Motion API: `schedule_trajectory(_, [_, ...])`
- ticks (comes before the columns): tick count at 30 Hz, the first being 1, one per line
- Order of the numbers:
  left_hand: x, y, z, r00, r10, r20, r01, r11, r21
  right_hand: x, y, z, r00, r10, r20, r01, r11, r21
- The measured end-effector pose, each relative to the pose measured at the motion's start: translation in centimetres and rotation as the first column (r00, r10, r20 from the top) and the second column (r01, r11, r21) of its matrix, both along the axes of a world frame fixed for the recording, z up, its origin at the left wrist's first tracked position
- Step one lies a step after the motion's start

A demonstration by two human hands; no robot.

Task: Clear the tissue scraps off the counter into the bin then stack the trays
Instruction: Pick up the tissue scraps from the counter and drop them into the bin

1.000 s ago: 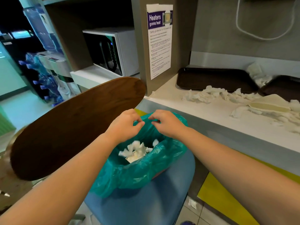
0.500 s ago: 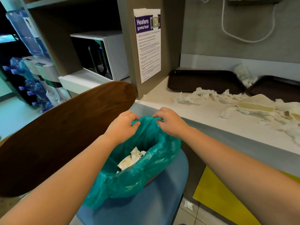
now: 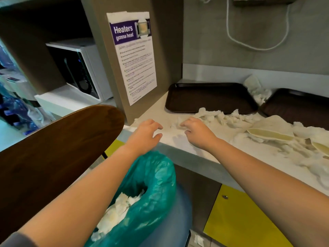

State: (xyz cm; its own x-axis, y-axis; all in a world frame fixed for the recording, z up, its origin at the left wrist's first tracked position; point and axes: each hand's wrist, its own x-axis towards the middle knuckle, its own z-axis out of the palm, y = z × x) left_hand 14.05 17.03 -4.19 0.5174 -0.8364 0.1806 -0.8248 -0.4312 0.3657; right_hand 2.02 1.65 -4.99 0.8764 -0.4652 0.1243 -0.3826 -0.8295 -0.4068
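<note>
White tissue scraps point(image 3: 222, 116) lie strewn across the pale counter point(image 3: 179, 141), thickest to the right. Two dark brown trays sit at the back: one point(image 3: 210, 97) on the left, another point(image 3: 299, 106) at the right edge. The bin point(image 3: 156, 177) with a teal liner stands below the counter edge, with tissue inside. My left hand point(image 3: 146, 134) hovers over the counter's front edge, fingers loosely spread and holding nothing. Further right, my right hand point(image 3: 197, 131) reaches over the counter, its fingertips at the nearest scraps, holding nothing.
A round wooden tabletop point(image 3: 53, 154) juts in on the left beside the bin. A divider panel with a poster point(image 3: 133, 56) bounds the counter's left end; a microwave point(image 3: 80, 68) sits beyond it. Two beige paper pouches point(image 3: 270, 132) lie among the scraps. A scrap lies on the floor point(image 3: 198, 239).
Both hands have let go of the bin liner's rim and risen forward to the counter. The view has tilted up toward the counter.
</note>
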Motion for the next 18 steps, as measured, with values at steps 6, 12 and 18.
schedule_trajectory(6, [0.8,-7.6,-0.9,0.998,-0.055,0.009,0.055,0.996,0.073,0.8,-7.1,-0.4,0.999,-0.027,-0.034,0.026,0.999,-0.039])
schedule_trajectory(12, [0.9,-13.2,-2.1,0.998,-0.011,-0.058,0.021,0.987,0.160,2.2,-12.1,-1.5,0.996,0.008,-0.092,-0.018,0.994,-0.110])
schedule_trajectory(18, [2.5,-15.1,-3.2,0.992,0.051,-0.111,-0.032,0.985,0.171,3.7,-14.5,-2.7,0.987,0.052,-0.153,-0.054,0.999,-0.008])
